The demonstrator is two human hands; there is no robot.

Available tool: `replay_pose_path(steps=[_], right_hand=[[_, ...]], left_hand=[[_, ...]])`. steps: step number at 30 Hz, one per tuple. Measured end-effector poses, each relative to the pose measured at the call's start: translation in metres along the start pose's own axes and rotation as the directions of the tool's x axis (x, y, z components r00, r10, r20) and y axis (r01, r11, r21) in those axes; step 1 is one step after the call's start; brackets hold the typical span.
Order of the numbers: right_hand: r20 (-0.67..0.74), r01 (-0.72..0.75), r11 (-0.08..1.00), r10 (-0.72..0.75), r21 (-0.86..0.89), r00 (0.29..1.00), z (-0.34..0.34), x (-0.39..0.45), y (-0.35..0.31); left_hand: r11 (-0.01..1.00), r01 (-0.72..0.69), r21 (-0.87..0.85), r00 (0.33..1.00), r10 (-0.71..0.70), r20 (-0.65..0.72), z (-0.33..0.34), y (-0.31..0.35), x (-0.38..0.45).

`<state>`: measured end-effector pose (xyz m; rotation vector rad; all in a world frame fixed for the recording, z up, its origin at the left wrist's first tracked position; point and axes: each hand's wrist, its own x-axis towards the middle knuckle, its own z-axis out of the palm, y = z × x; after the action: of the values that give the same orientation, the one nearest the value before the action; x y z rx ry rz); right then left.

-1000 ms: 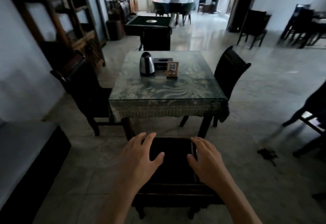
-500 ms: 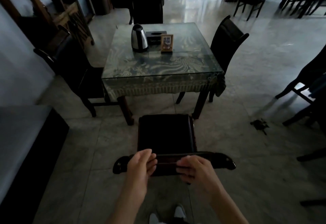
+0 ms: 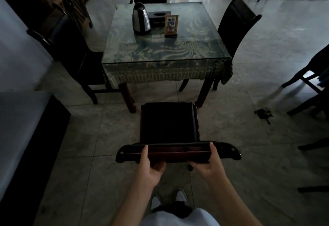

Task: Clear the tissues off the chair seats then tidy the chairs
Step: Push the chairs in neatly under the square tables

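Observation:
A dark wooden chair (image 3: 168, 121) stands in front of me, pulled back from the table, its black seat bare of tissues. My left hand (image 3: 151, 165) grips the left part of the chair's top rail (image 3: 178, 151), thumb over the top and fingers curled underneath. My right hand (image 3: 209, 163) grips the right part of the same rail the same way. Two more dark chairs stand at the table, one on the left (image 3: 71, 51) and one on the right (image 3: 236, 24). Their seats are mostly hidden in shadow.
The glass-topped table (image 3: 165, 51) carries a steel kettle (image 3: 141, 19), a dark tissue box (image 3: 159, 18) and a small card stand (image 3: 171, 26). Dark debris (image 3: 263, 114) lies on the tiled floor at right. Other chairs (image 3: 309, 86) stand far right; a low bench (image 3: 26, 136) is left.
My hands left the seat, moved to the chair's top rail, and spread apart along it into an underhand grip. The view tilted downward.

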<state>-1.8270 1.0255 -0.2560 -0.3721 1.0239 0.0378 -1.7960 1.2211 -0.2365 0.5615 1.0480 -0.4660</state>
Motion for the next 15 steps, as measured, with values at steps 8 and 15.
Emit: replay_pose_path(steps=[8,15], right_hand=[[-0.054,0.076,0.997,-0.074,0.028,0.996,0.008,0.012,0.001],[-0.112,0.084,0.996,-0.084,-0.009,0.990,0.004,0.024,0.001]], left_hand=[[0.992,-0.099,-0.083,0.995,0.101,0.019,0.008,0.002,0.020],[0.986,-0.157,-0.056,0.987,0.158,0.000,0.000,-0.001,0.037]])
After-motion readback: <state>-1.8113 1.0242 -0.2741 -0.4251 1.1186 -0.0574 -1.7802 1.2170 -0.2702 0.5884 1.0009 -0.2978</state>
